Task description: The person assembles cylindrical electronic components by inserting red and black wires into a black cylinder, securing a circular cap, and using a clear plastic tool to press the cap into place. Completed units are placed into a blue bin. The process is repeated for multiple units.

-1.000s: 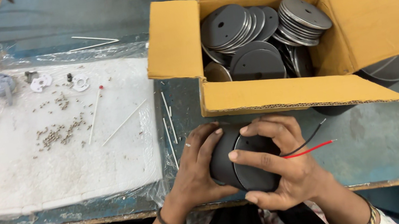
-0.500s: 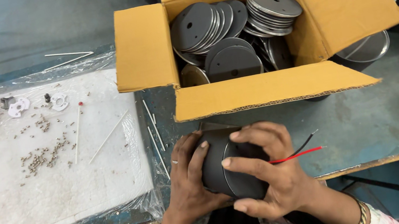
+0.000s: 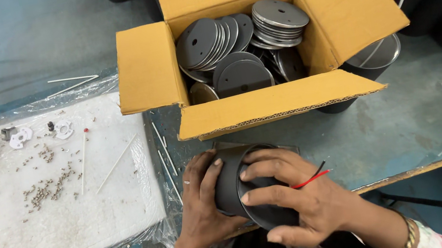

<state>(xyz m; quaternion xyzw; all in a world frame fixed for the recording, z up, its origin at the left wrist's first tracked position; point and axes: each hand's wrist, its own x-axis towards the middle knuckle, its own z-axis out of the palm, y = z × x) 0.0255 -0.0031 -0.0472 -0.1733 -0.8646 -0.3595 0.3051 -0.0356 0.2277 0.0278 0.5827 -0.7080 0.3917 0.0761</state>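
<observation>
**Both hands wrapped around a dark cylinder at the tabletop's near edge**

Compared with a moment ago, the grip looks unchanged; only the view has shifted, so the work appears to continue. The left hand [image 3: 203, 213] cups the black cylindrical metal housing [image 3: 238, 190] from the left. The right hand [image 3: 299, 197] lies across its open end, fingers spread, with red and black wires [image 3: 311, 177] poking out beside them. Just beyond, an open cardboard box [image 3: 265, 104] holds grey metal discs [image 3: 243, 75]. A white foam sheet [image 3: 59, 229] lies left.

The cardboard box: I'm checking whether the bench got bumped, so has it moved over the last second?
No. The cardboard box sits unchanged against the white pad; only the camera moved.
</observation>
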